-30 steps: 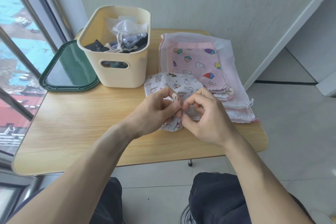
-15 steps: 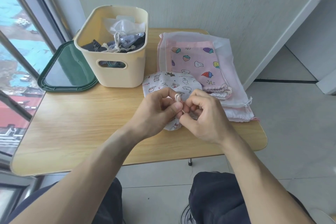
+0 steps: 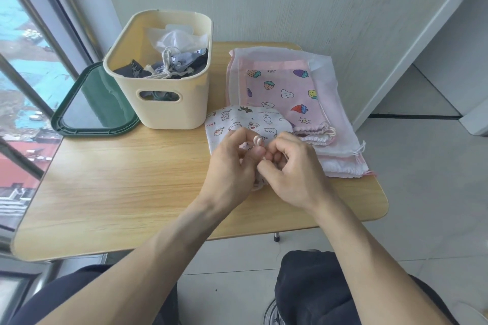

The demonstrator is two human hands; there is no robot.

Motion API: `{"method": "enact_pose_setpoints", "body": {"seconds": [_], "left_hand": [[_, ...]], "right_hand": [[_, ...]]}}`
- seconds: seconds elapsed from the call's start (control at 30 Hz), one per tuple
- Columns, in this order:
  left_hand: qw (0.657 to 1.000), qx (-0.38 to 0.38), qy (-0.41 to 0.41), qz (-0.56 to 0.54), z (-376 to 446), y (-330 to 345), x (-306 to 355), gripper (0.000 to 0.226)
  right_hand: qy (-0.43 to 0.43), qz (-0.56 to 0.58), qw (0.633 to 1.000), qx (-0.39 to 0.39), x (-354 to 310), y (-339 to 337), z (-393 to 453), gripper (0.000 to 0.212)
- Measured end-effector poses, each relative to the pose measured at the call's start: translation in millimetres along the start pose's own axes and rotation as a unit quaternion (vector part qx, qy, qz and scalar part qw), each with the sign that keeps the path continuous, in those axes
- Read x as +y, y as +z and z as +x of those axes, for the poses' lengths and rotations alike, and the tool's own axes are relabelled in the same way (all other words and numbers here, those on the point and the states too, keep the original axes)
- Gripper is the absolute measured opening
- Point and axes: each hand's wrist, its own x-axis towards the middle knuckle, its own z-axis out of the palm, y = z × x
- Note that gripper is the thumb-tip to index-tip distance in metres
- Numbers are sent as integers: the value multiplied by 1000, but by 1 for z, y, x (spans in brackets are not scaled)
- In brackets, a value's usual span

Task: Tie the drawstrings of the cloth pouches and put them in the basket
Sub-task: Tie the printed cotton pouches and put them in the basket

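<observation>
A white cloth pouch [image 3: 248, 121] printed with small animals lies on the wooden table [image 3: 118, 182], its gathered mouth under my hands. My left hand [image 3: 232, 163] pinches a pale pink loop of its drawstring [image 3: 257, 140] between thumb and fingers. My right hand [image 3: 293, 169] is curled close against it and pinches the cord too; its fingertips hide the cord ends. The cream basket [image 3: 163, 103] stands behind to the left and holds several dark and white pouches. A pink fruit-print pouch [image 3: 285, 90] tops a stack of pouches at the right.
A dark green tray-like lid [image 3: 89, 113] lies left of the basket by the window. The wall runs just behind the table. White mesh pouches [image 3: 340, 150] under the pink one reach the table's right edge. My knees are below the front edge.
My hands have stayed together over the pouch's mouth, working the drawstring loop with small finger moves. The view has shifted slightly. Nothing else on the table has moved.
</observation>
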Motion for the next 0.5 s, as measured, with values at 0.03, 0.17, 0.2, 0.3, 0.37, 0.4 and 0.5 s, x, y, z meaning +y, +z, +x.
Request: {"method": "enact_pose_setpoints", "body": {"seconds": [0.03, 0.17, 0.2, 0.3, 0.37, 0.4, 0.5], "left_hand": [[1000, 1, 7, 4, 0, 0, 1, 22], [999, 23, 19, 27, -1, -2, 9, 12], [999, 15, 15, 26, 0, -3, 10, 10], [998, -49, -26, -17, 7, -14, 8, 5], [988, -108, -76, -81, 11, -22, 7, 11], [980, -134, -103, -104, 13, -26, 7, 14], [955, -158, -189, -165, 16, -33, 8, 13]], "right_hand": [[10, 13, 1000, -7, -1, -2, 0, 19], [52, 46, 996, -64, -9, -11, 2, 21], [60, 50, 994, -74, -9, -12, 2, 22], [63, 44, 994, -78, -8, -12, 2, 16], [54, 34, 995, -76, -6, -12, 2, 8], [45, 28, 996, -75, -5, -11, 1, 8], [7, 6, 999, -37, 0, -12, 1, 15]]}}
